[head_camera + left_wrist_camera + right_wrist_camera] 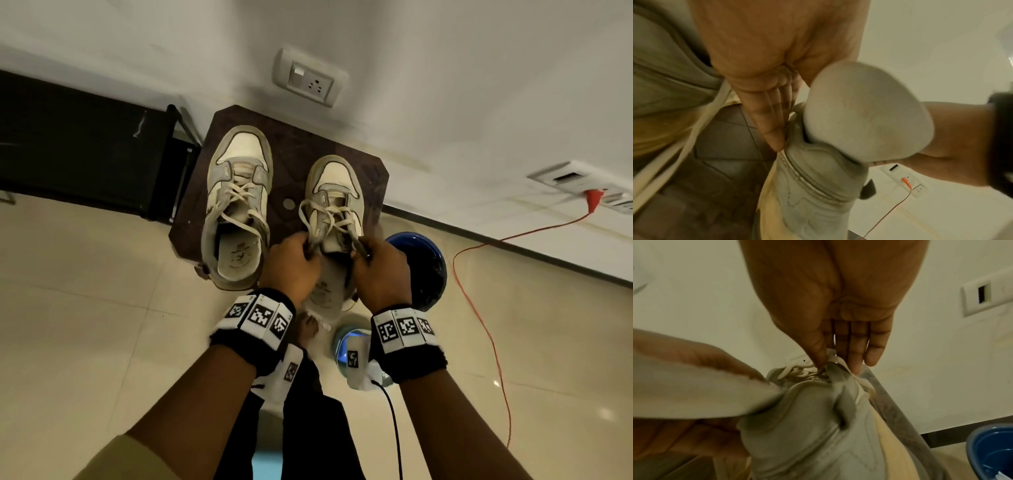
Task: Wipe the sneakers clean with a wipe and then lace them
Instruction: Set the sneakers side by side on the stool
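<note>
Two worn grey-and-cream sneakers stand on a small dark brown table [363,171], toes toward the wall. The left sneaker [236,202] is loosely laced and untouched. My hands work at the collar of the right sneaker [334,186], whose cream shoelace [329,216] crosses loosely up the tongue. My left hand [308,248] pinches the lace at the collar's left edge, and its fingertips [777,142] press against the sneaker's side. My right hand [828,363] pinches the other lace end on the right. A grey insole [865,113] sticks up out of the heel.
A blue basin [428,267] sits on the tiled floor right of the table. A red cable [479,308] trails from a wall socket across the floor. Low black furniture [85,147] stands to the left. A bluish object [346,339] lies by my feet.
</note>
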`<state>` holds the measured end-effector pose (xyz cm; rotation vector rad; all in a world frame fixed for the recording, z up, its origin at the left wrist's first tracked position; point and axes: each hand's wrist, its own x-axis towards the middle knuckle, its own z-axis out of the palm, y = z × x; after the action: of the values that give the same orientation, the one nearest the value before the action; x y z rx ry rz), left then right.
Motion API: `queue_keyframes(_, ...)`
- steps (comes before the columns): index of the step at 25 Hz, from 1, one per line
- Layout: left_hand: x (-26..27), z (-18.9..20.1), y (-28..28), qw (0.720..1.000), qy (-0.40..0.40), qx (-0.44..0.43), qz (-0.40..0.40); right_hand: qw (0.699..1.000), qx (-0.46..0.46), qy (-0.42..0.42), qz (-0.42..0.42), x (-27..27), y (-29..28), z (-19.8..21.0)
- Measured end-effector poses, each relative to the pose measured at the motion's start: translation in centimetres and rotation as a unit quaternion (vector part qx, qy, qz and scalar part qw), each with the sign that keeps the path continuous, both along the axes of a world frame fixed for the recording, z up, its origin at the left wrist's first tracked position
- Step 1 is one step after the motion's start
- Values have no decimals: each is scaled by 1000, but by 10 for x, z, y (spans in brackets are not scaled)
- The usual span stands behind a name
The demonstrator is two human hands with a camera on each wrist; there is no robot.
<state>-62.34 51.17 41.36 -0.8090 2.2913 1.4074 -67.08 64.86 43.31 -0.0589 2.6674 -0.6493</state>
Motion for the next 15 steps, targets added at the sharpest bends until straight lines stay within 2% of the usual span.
queue_keyframes(3, -5, -3, -11, 1000, -2, -27, -4, 1000, -5, 5, 3, 7, 1, -3)
queue_keyframes(7, -6, 15, 0, 995, -40, -87, -38, 999, -28, -4, 18, 9, 15, -10)
queue_keyframes(11, -9, 26, 15, 981, 6, -186, -54, 997, -43, 26, 51, 5, 33, -13)
queue_keyframes(15, -12, 18, 17, 965, 19, -240, -103, 991, -114, 56, 33, 9, 41, -12)
